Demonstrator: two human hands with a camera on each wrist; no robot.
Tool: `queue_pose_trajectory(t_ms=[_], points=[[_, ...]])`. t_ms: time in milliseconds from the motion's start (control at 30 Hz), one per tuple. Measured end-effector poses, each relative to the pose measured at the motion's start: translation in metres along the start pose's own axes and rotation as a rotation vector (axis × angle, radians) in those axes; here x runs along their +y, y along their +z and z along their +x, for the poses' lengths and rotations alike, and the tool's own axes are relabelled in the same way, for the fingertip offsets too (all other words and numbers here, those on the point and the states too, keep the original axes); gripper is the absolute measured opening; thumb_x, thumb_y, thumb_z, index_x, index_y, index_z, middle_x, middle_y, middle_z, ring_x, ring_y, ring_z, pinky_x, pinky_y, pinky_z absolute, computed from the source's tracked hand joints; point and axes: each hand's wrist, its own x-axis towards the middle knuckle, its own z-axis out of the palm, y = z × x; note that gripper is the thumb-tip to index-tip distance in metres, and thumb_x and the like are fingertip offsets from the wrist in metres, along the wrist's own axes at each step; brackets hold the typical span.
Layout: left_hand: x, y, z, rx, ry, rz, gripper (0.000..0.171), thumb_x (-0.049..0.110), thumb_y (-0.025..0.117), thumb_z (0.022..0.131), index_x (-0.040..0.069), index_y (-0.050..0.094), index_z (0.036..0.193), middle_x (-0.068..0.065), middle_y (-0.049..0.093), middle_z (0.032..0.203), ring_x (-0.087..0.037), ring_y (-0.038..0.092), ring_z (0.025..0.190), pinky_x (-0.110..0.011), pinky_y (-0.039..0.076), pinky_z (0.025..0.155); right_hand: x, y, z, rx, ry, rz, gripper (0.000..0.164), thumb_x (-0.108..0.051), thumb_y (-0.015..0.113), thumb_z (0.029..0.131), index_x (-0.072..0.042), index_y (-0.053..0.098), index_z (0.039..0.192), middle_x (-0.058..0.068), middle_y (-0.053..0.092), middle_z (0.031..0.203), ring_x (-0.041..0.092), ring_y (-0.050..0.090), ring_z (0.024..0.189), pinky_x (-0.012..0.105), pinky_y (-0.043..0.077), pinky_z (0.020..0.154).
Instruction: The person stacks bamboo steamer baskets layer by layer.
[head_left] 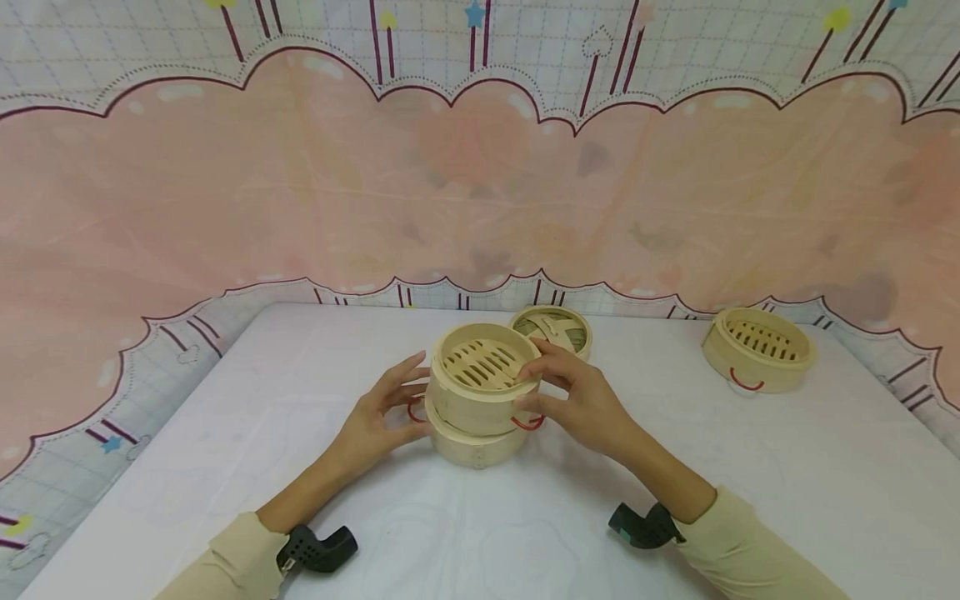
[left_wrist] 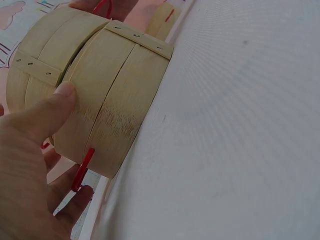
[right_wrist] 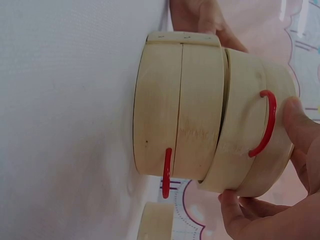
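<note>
Two round bamboo steamer baskets stand stacked in the middle of the table. The upper basket point(head_left: 472, 408), with a slatted floor, sits slightly askew on the lower basket point(head_left: 480, 452); a narrow gap shows along the seam. My right hand point(head_left: 581, 400) grips the upper basket's right wall, thumb outside by a red handle point(right_wrist: 270, 122) and fingers at the rim. On the stack's left, my left hand point(head_left: 378, 408) holds the lower basket, its thumb point(left_wrist: 62, 95) pressing near the seam. Its other fingers reach round the far side, partly hidden, near another red handle point(left_wrist: 82, 170).
Behind the stack sits a round bamboo piece with a woven top point(head_left: 551, 325), partly hidden by my right hand. Another slatted steamer basket point(head_left: 757, 354) with a red handle stands at the back right of the white table point(head_left: 750, 450). A patterned cloth point(head_left: 480, 208) hangs behind.
</note>
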Motion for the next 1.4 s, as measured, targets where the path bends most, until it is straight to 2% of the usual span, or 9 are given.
queue_pose_trajectory(t_ms=[133,433,667,767,1233,1400], points=[[0.000,0.000,-0.001,-0.014,-0.001,0.004,0.085,-0.011,0.076,0.073,0.001,0.032,0.145,-0.022,0.047,0.134,-0.037,0.052,0.118,-0.052,0.046,0.093,0.001,0.001,0.000,-0.004,-0.018,-0.003,0.024,-0.009,0.078,0.078,-0.007,0.065,0.098,0.019,0.038,0.146,0.030,0.042,0.131,0.036,0.042,0.101],[-0.003,0.001,-0.002,0.010,0.007,-0.002,0.083,-0.012,0.076,0.073,0.001,0.035,0.144,-0.021,0.047,0.136,-0.032,0.054,0.116,-0.052,0.048,0.090,0.000,0.004,-0.002,-0.017,-0.084,-0.042,0.025,-0.010,0.079,0.076,-0.009,0.065,0.097,0.016,0.040,0.145,0.031,0.038,0.133,0.038,0.039,0.103],[-0.026,0.001,-0.003,0.008,0.002,-0.029,0.088,-0.010,0.077,0.073,0.008,0.034,0.147,-0.014,0.045,0.140,-0.028,0.054,0.117,-0.046,0.048,0.092,0.000,0.004,-0.002,-0.012,-0.083,-0.039,0.025,-0.009,0.080,0.076,-0.010,0.066,0.096,0.014,0.041,0.145,0.030,0.040,0.132,0.038,0.039,0.103],[-0.031,0.000,-0.003,0.002,0.001,-0.049,0.088,-0.006,0.078,0.074,0.011,0.034,0.147,-0.010,0.044,0.142,-0.027,0.054,0.118,-0.042,0.048,0.094,-0.001,0.005,-0.002,-0.015,-0.076,-0.036,0.024,-0.009,0.080,0.076,-0.010,0.066,0.096,0.014,0.040,0.146,0.030,0.039,0.132,0.040,0.038,0.103],[-0.033,0.000,-0.004,0.002,0.004,-0.055,0.088,-0.006,0.079,0.073,0.011,0.034,0.147,-0.008,0.043,0.144,-0.030,0.055,0.118,-0.041,0.048,0.095,-0.001,0.007,-0.003,-0.012,-0.054,-0.034,0.024,-0.011,0.080,0.077,-0.011,0.066,0.096,0.013,0.037,0.147,0.031,0.040,0.132,0.044,0.037,0.104],[-0.032,0.000,-0.004,0.000,0.005,-0.054,0.088,-0.006,0.079,0.073,0.010,0.034,0.147,-0.006,0.039,0.147,-0.027,0.055,0.118,-0.041,0.047,0.095,-0.003,0.007,-0.003,-0.017,-0.060,-0.103,0.022,-0.017,0.080,0.077,-0.017,0.066,0.094,0.010,0.041,0.146,0.025,0.034,0.136,0.047,0.030,0.109]])
